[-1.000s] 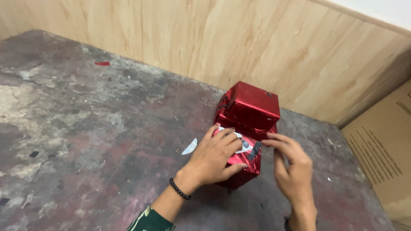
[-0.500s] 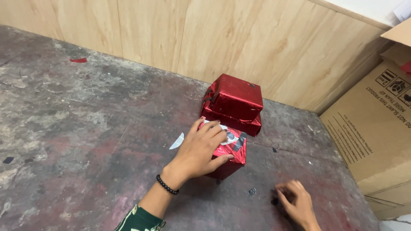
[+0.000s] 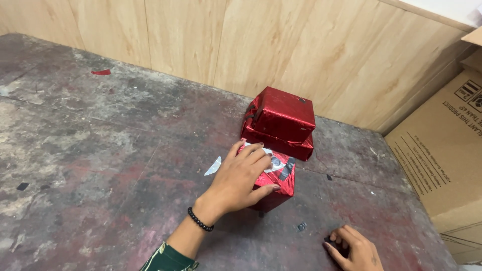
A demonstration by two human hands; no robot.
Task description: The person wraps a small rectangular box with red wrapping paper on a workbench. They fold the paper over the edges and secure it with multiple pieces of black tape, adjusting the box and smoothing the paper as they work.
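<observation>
My left hand (image 3: 241,178) lies flat on top of a small box wrapped in shiny red foil (image 3: 276,188), with pieces of tape across its upper face. The fingers spread over the box and press it to the worn tabletop (image 3: 100,165). Just behind it, two more red wrapped boxes (image 3: 281,123) are stacked, the upper one turned slightly. My right hand (image 3: 354,248) rests on the table near the front edge, to the right, its fingers curled over a small dark object (image 3: 332,242) that is mostly hidden.
A wooden panel wall (image 3: 226,45) runs behind the table. A large cardboard carton (image 3: 442,145) stands at the right. A white scrap (image 3: 213,166) lies left of the box, a red scrap (image 3: 101,72) at the far left, and small dark bits dot the surface.
My right hand left the wrapped box and dropped to the table's front right, onto a small dark object. The left hand stayed on the box.
</observation>
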